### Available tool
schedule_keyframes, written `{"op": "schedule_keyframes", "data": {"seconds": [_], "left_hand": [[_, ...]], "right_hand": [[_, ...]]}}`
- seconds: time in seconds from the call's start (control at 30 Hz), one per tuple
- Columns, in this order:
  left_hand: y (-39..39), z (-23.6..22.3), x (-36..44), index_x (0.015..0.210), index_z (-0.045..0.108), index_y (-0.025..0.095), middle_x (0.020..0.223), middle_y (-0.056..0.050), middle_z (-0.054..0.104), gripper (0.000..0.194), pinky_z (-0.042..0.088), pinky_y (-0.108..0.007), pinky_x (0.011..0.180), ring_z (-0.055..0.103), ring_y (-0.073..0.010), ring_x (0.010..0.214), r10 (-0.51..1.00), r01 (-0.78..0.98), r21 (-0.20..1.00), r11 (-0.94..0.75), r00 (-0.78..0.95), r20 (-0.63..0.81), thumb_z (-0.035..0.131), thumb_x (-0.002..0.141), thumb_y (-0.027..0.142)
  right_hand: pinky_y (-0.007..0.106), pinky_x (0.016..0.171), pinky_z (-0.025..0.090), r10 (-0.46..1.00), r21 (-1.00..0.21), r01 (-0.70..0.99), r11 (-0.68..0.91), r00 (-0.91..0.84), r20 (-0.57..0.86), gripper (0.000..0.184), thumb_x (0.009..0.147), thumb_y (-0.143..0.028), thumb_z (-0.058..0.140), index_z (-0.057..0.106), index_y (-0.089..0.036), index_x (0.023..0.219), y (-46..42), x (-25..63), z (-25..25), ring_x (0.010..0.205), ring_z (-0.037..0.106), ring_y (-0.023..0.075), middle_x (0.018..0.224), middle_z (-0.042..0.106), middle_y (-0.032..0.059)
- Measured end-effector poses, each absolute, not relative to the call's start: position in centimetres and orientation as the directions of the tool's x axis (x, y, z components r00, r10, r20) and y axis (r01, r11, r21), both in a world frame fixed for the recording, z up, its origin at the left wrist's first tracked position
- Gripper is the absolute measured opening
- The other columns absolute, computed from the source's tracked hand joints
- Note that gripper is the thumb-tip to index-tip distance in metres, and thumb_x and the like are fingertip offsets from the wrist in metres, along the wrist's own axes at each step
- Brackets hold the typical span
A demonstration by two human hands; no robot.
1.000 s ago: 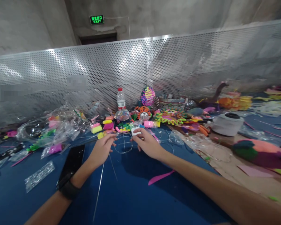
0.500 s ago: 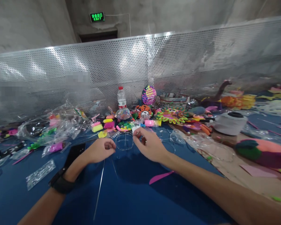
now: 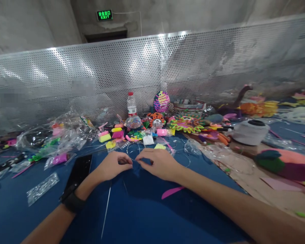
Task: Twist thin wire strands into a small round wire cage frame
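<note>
My left hand [image 3: 113, 165] and my right hand [image 3: 159, 163] meet fingertip to fingertip low over the blue table [image 3: 147, 217]. Both are pinched on a thin silver wire [image 3: 106, 207] whose loose end trails toward me across the table. Wire loops [image 3: 135, 147] lie just beyond my fingers. A black band sits on my left wrist [image 3: 72, 202]. A small white piece [image 3: 148, 140] rests on the table past the loops.
A black phone [image 3: 77, 173] lies left of my left hand. A pink foam strip [image 3: 171, 192] lies near my right forearm. Plastic bags [image 3: 58, 139] and bright foam crafts [image 3: 185, 124] crowd the back. A water bottle [image 3: 131, 105] stands before the perforated metal screen [image 3: 152, 71]. A white thread roll [image 3: 248, 132] is at right.
My right hand has let go of the small white piece and come down toward me. Both hands have drawn together and now pinch the wire at one spot.
</note>
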State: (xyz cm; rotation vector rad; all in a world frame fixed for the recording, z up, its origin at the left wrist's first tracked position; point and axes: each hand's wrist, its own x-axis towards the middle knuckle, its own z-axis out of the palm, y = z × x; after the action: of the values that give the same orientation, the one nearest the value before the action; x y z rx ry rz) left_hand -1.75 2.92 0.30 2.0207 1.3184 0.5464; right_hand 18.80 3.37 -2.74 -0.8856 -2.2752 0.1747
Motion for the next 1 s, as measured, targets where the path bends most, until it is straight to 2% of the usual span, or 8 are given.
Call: {"op": "schedule_keyframes", "data": {"seconds": [0.2,0.4,0.6,0.83,1.0], "left_hand": [[2.5,-0.1,-1.1,0.075,0.071,0.019,0.073,-0.002,0.072,0.009,0.048,-0.026,0.066,0.064,-0.0159,0.068,0.917,0.688,0.615,-0.385,0.359,0.173,0.062,0.074,0.019],[2.7,-0.8,-1.2,0.073,0.065,0.020,0.069,0.000,0.071,0.003,0.047,-0.025,0.062,0.063,-0.0145,0.062,0.910,0.664,0.624,-0.411,0.341,0.237,0.062,0.074,0.018],[2.6,-0.8,-1.2,0.095,0.062,0.023,0.074,0.001,0.073,0.017,0.048,-0.026,0.061,0.066,-0.0157,0.063,0.919,0.635,0.673,-0.380,0.341,0.198,0.060,0.079,0.024],[2.9,-1.0,-1.3,0.088,0.068,0.022,0.075,0.000,0.072,0.013,0.047,-0.025,0.061,0.063,-0.0136,0.060,0.899,0.676,0.597,-0.432,0.378,0.223,0.058,0.081,0.025],[3.0,-1.2,-1.5,0.087,0.069,0.022,0.069,0.001,0.070,0.013,0.046,-0.024,0.060,0.062,-0.0128,0.060,0.887,0.657,0.603,-0.452,0.405,0.224,0.058,0.083,0.026]], "right_hand": [[0.025,0.067,0.047,0.661,-0.328,0.585,0.742,-0.554,0.506,0.019,0.087,-0.024,0.053,0.067,-0.027,0.099,3.9,19.0,-3.0,0.082,0.066,0.0157,0.095,0.072,-0.0011],[0.025,0.070,0.048,0.632,-0.312,0.563,0.766,-0.567,0.528,0.020,0.092,-0.025,0.049,0.067,-0.026,0.102,3.9,19.0,-3.2,0.086,0.065,0.0140,0.099,0.070,-0.0006],[0.026,0.070,0.048,0.644,-0.304,0.582,0.754,-0.562,0.519,0.019,0.092,-0.026,0.050,0.067,-0.025,0.102,4.0,19.0,-3.2,0.087,0.066,0.0152,0.098,0.070,0.0009],[0.026,0.068,0.048,0.645,-0.311,0.581,0.752,-0.554,0.527,0.020,0.092,-0.027,0.050,0.067,-0.025,0.101,4.0,18.9,-3.3,0.087,0.065,0.0155,0.097,0.070,0.0008],[0.026,0.070,0.048,0.645,-0.327,0.569,0.755,-0.552,0.528,0.020,0.092,-0.027,0.050,0.068,-0.025,0.101,4.0,18.9,-3.4,0.087,0.065,0.0154,0.097,0.070,0.0004]]}}
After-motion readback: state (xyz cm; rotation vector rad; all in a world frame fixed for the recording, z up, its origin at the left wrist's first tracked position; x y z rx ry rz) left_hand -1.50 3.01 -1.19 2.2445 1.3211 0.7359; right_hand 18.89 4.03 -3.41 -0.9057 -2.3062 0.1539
